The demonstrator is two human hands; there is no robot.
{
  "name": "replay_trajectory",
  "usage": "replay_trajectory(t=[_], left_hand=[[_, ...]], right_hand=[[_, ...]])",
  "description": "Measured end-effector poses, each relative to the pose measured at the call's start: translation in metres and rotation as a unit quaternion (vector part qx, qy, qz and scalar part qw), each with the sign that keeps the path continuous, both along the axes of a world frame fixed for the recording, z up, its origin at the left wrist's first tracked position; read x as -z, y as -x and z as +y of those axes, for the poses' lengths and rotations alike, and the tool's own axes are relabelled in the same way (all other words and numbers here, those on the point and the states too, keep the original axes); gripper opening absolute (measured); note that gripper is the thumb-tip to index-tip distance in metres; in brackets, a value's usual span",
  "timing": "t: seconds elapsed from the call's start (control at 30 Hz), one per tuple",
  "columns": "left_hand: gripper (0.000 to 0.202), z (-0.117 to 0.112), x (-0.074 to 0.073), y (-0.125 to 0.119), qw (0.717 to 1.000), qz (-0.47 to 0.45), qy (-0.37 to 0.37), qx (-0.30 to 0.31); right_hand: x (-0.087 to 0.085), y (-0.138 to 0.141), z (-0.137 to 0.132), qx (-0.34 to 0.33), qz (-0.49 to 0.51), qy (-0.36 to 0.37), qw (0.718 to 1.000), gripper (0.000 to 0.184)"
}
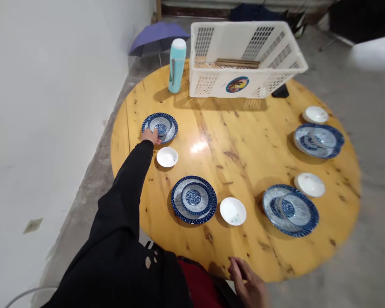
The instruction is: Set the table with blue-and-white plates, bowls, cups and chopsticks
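My left hand (pixel 151 136) reaches to the far left of the table, closed on the near rim of a small blue-patterned bowl (pixel 165 124). That bowl rests in a blue-rimmed plate (pixel 173 133). Just nearer than the hand is a small white bowl (pixel 167 157). At the table's near edge my right hand (pixel 247 284) hangs with loosely bent fingers, partly apart, holding nothing. In front of me lies a second blue-rimmed plate (pixel 177 206) with a patterned bowl (pixel 195 198) on it, and a white bowl (pixel 232 211) to its right.
Two more plate settings stand on the right, with a near plate (pixel 269 199), a far plate (pixel 335 147) and white bowls (pixel 309 185) beside them. A white plastic basket (pixel 208 83) holding chopsticks (pixel 237 63) and a turquoise bottle (pixel 177 66) stand at the back. A wall (pixel 51 107) runs along the left.
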State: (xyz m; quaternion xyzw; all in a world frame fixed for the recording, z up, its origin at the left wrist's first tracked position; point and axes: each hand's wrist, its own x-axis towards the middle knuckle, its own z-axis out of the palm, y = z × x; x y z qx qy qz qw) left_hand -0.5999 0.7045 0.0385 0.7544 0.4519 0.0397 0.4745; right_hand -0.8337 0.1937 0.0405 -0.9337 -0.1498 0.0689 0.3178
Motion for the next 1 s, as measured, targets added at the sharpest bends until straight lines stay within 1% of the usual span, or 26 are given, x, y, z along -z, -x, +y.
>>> replay_trajectory(t=[0.03,0.07,0.17,0.23,0.27,0.3,0.33,0.37,0.4,0.5,0.57,0.6,0.67,0.77,0.8,0.87,0.93,1.0], left_hand=[[0.033,0.000,-0.001,-0.004,1.000,0.005,0.016,-0.001],[0.033,-0.001,-0.002,-0.007,1.000,0.003,0.016,-0.004],[0.033,-0.004,-0.005,-0.010,1.000,0.003,0.012,0.015],[0.029,-0.009,-0.010,-0.004,0.996,-0.064,-0.027,0.048],[0.026,-0.013,-0.015,0.002,0.995,-0.079,-0.029,0.061],[0.024,-0.019,-0.020,0.012,0.992,-0.094,-0.026,0.077],[0.021,-0.028,-0.026,0.023,0.986,-0.123,-0.016,0.110],[0.018,-0.038,-0.032,0.037,0.977,-0.153,-0.006,0.145],[0.016,-0.051,-0.038,0.052,0.973,-0.165,-0.004,0.162],[0.014,-0.098,-0.050,0.099,0.961,-0.145,0.020,0.237],[0.015,-0.131,-0.053,0.126,0.952,-0.118,0.038,0.281],[0.015,-0.146,-0.054,0.137,0.948,-0.104,0.042,0.299],[0.017,-0.171,-0.054,0.154,0.944,-0.068,0.034,0.322],[0.024,-0.194,-0.053,0.167,0.936,-0.008,-0.001,0.353],[0.029,-0.198,-0.053,0.168,0.932,0.013,-0.024,0.363],[0.038,-0.203,-0.052,0.168,0.921,0.058,-0.091,0.376],[0.046,-0.206,-0.050,0.166,0.902,0.106,-0.168,0.384],[0.052,-0.208,-0.047,0.163,0.879,0.155,-0.219,0.393]], right_hand=[[-0.004,0.000,0.001,-0.007,0.014,-0.003,1.000,0.050],[-0.009,0.000,0.003,-0.010,0.025,-0.007,1.000,0.048],[-0.023,-0.005,0.011,0.004,0.039,-0.002,0.999,0.047],[-0.030,-0.014,0.019,0.021,0.053,-0.006,0.998,0.043],[-0.032,-0.020,0.024,0.025,0.063,-0.020,0.998,0.040],[-0.033,-0.027,0.029,0.033,0.069,-0.039,0.996,0.038],[-0.035,-0.036,0.035,0.044,0.074,-0.064,0.994,0.035],[-0.036,-0.045,0.042,0.054,0.077,-0.093,0.991,0.034],[-0.037,-0.056,0.050,0.067,0.078,-0.124,0.987,0.033],[-0.041,-0.087,0.077,0.087,0.081,-0.209,0.971,0.036],[-0.043,-0.104,0.094,0.062,0.093,-0.235,0.965,0.042],[-0.043,-0.111,0.101,0.043,0.098,-0.234,0.966,0.045],[-0.040,-0.120,0.112,0.009,0.085,-0.200,0.976,0.050],[-0.032,-0.125,0.117,-0.012,0.030,-0.103,0.994,0.051],[-0.028,-0.126,0.117,-0.018,0.016,-0.069,0.997,0.050],[-0.019,-0.127,0.117,-0.028,-0.002,-0.011,1.000,0.047],[-0.012,-0.127,0.117,-0.030,-0.018,0.037,0.999,0.045],[-0.006,-0.127,0.120,-0.025,-0.032,0.079,0.996,0.045]])
